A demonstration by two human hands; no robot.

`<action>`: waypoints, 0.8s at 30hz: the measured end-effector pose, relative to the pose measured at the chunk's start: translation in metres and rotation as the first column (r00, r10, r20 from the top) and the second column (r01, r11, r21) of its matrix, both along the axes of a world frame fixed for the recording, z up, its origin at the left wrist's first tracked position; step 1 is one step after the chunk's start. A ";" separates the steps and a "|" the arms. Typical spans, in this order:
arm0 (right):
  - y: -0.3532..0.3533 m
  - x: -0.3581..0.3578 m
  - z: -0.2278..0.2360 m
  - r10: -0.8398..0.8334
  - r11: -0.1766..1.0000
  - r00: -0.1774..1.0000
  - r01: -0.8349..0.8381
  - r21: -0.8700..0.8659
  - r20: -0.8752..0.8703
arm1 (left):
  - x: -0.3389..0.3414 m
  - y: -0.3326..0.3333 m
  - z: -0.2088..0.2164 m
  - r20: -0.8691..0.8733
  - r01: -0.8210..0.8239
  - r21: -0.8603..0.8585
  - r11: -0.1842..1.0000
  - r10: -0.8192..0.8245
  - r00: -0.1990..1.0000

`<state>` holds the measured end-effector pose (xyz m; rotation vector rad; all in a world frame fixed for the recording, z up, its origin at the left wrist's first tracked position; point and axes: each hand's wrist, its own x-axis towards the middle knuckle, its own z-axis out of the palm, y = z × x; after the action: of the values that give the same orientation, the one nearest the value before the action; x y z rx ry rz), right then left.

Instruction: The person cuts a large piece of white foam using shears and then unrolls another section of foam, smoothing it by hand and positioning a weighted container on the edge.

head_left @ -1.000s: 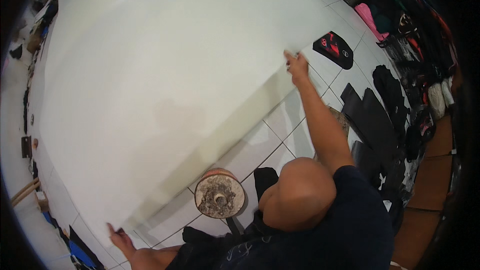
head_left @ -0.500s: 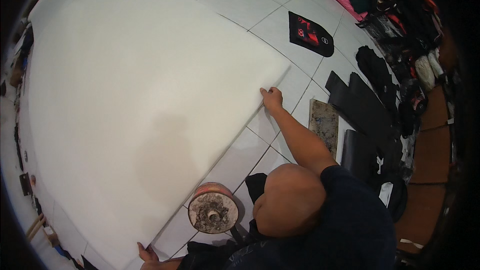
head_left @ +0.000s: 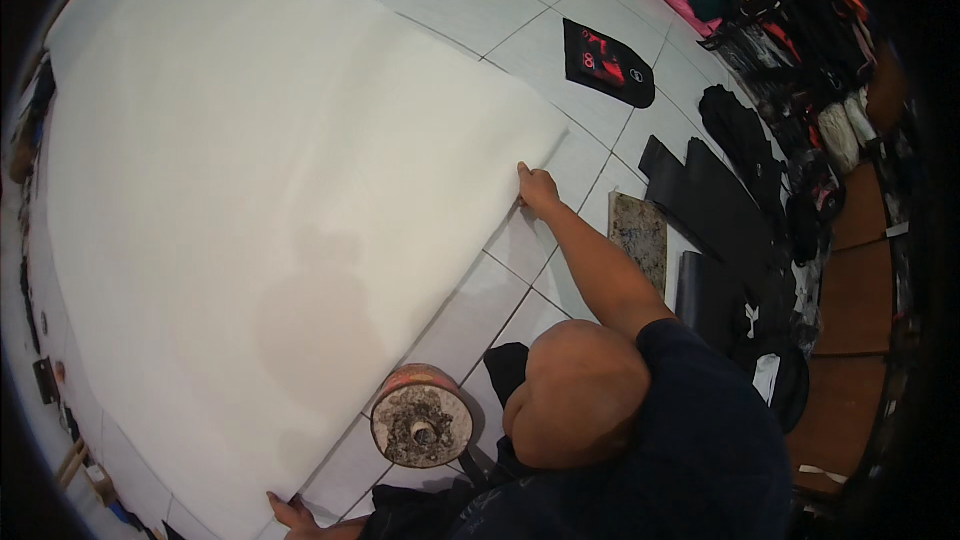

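Observation:
A large white sheet (head_left: 200, 160), soft and foam-like, spreads over the floor across the left and middle of the view. My right hand (head_left: 539, 190) is closed on its near right edge, close to the corner, with the thumb on top. Far to the lower left, my left hand (head_left: 292, 514) pinches the same long edge, its thumb on the upper face. The fingers beneath the sheet are hidden on both hands. Just outside that edge, between my hands, stands a round weight-like object (head_left: 422, 427) with a worn, stained top and a reddish side.
A black printed panel (head_left: 610, 65) lies on the white tiles (head_left: 455, 5) at the far right. Nearer are a stained rectangular slab (head_left: 638, 240) and dark flat pieces (head_left: 715, 200). Piled bags and cloth (head_left: 765, 25) and brown boxes (head_left: 850, 310) line the right side.
The whole view has shifted slightly left. Faint ripples now show across the sheet's far part, and its far edge looks more uneven. Both hands keep their hold on the near edge.

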<state>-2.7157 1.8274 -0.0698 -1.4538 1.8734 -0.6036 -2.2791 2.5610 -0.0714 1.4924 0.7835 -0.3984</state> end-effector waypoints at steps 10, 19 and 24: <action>-0.005 -0.006 0.046 0.153 0.977 0.904 -0.078 0.197 -0.399 | 0.005 0.021 -0.006 0.016 0.125 -0.114 0.986 -0.124 0.992; -0.075 -0.047 0.015 0.186 0.934 0.799 -0.324 -0.150 -0.571 | 0.013 0.009 0.000 -0.051 0.184 -0.041 0.982 -0.186 0.981; -0.065 -0.028 0.026 -0.050 0.978 0.881 -0.052 -0.202 -0.471 | -0.008 -0.004 0.019 -0.042 0.556 0.591 0.585 -0.666 0.745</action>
<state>-2.7441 1.7625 -0.0441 -1.8719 2.2326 -0.4821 -2.2868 2.5575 -0.0524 2.3552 0.1841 -0.5581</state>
